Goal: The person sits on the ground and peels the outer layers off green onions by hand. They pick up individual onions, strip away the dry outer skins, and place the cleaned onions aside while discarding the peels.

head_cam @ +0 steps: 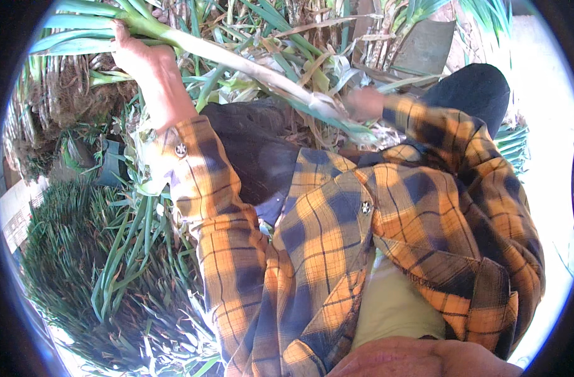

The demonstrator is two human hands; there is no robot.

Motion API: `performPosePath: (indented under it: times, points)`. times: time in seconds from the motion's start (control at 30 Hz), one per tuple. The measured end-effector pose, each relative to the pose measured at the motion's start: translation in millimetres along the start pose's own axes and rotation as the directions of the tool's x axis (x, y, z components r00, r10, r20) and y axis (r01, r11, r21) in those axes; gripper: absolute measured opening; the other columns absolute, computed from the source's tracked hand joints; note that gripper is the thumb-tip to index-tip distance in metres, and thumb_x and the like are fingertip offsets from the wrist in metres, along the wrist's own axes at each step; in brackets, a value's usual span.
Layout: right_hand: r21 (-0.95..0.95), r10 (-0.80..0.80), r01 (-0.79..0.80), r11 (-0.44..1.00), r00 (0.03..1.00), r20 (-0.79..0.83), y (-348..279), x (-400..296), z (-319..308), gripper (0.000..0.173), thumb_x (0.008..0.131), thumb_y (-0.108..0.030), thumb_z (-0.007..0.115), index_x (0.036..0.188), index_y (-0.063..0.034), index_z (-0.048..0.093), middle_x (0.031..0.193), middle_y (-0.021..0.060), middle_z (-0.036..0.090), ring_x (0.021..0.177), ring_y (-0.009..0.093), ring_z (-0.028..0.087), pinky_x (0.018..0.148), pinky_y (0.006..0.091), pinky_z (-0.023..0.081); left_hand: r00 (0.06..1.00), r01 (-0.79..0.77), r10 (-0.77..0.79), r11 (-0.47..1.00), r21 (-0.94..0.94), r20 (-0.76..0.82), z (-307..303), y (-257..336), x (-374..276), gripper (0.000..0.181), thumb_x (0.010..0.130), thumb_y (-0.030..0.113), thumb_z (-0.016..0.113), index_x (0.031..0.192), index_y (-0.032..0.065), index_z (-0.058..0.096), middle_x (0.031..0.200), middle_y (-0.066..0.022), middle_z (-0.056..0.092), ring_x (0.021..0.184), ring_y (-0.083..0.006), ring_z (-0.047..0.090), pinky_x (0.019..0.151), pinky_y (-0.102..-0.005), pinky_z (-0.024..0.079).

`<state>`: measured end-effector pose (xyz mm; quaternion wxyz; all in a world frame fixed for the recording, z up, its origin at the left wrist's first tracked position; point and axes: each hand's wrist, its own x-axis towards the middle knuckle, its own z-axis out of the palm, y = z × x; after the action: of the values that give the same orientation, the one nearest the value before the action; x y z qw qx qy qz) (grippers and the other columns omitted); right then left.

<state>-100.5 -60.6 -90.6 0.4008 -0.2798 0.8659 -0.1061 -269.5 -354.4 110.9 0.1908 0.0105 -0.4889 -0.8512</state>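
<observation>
At the upper left, my left hand (148, 66) grips a long green onion (240, 61) where the white stalk turns into green leaves. The stalk slants down to the right across the space above my knees, and its root end lies towards my right hand (366, 103). That hand is blurred by motion, so its fingers cannot be made out. Whether it touches the onion's lower end is not clear. Loose peeled leaves (287, 61) lie heaped behind the stalk.
Bundled onions with soil-covered roots (75, 89) are stacked at the far left. A large mass of cut green leaves (79, 254) stands beside my left arm. My dark-trousered knee (477, 94) rises at the right. A grey-green sheet-like object (423, 49) stands behind it.
</observation>
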Motion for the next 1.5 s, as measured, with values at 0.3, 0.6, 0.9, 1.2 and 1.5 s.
performPosePath:
  times: [0.3, 0.6, 0.9, 1.2, 1.5]
  points:
    - [0.409, 0.069, 0.690, 0.597, 0.464, -0.883, -89, 40, -168, 0.035, 0.087, -0.027, 0.056, 0.112, -0.0032, 0.054, 0.090, 0.0086, 0.061, 0.078, 0.013, 0.059, 0.070, 0.0298, 0.048, 0.952, 0.307, -0.278, 0.887, -0.344, 0.130, 22, -23, -7, 0.058, 0.079, 0.047, 0.059, 0.119, 0.0060, 0.044, 0.109, -0.0160, 0.048, 0.101, -0.0303, 0.046, 0.090, -0.0488, 0.037]
    - [0.441, 0.205, 0.777, 0.450, 0.391, -0.897, -120, 62, -190, 0.045, 0.079, -0.034, 0.063, 0.107, 0.0011, 0.056, 0.089, 0.0106, 0.060, 0.076, 0.013, 0.058, 0.065, 0.0268, 0.045, 0.906, 0.424, -0.410, 0.876, -0.231, 0.106, 2, -46, 16, 0.027, 0.079, 0.012, 0.065, 0.102, 0.0014, 0.056, 0.097, -0.0130, 0.060, 0.087, -0.0226, 0.058, 0.079, -0.0403, 0.049]
    - [0.478, 0.321, 0.823, -0.308, 0.563, -0.762, -121, 44, -205, 0.025, 0.085, -0.018, 0.059, 0.102, -0.0007, 0.059, 0.086, 0.0072, 0.062, 0.069, 0.013, 0.058, 0.058, 0.0240, 0.047, 0.942, 0.312, -0.302, 0.949, -0.045, 0.147, 28, -30, -13, 0.019, 0.084, 0.019, 0.059, 0.097, 0.0068, 0.055, 0.077, -0.0041, 0.056, 0.068, -0.0198, 0.055, 0.065, -0.0349, 0.048]
    - [0.493, 0.004, 0.585, 0.644, 0.642, -0.766, -98, -9, -121, 0.036, 0.087, -0.034, 0.053, 0.105, -0.0037, 0.059, 0.087, 0.0090, 0.063, 0.074, 0.017, 0.060, 0.073, 0.0326, 0.049, 0.958, 0.276, -0.270, 0.959, -0.061, 0.093, 4, -26, 12, 0.015, 0.085, 0.016, 0.053, 0.097, 0.0058, 0.054, 0.078, -0.0067, 0.055, 0.064, -0.0208, 0.052, 0.056, -0.0333, 0.046]
    - [0.288, -0.145, 0.138, 0.948, 0.989, 0.003, -39, -9, -52, 0.030, 0.078, -0.022, 0.062, 0.100, -0.0017, 0.057, 0.086, 0.0184, 0.059, 0.078, 0.027, 0.058, 0.073, 0.0396, 0.046, 0.984, 0.123, -0.120, 0.992, -0.014, 0.133, -4, -10, 18, 0.018, 0.093, 0.017, 0.039, 0.097, 0.0017, 0.048, 0.077, -0.0113, 0.051, 0.061, -0.0203, 0.044, 0.055, -0.0325, 0.040]
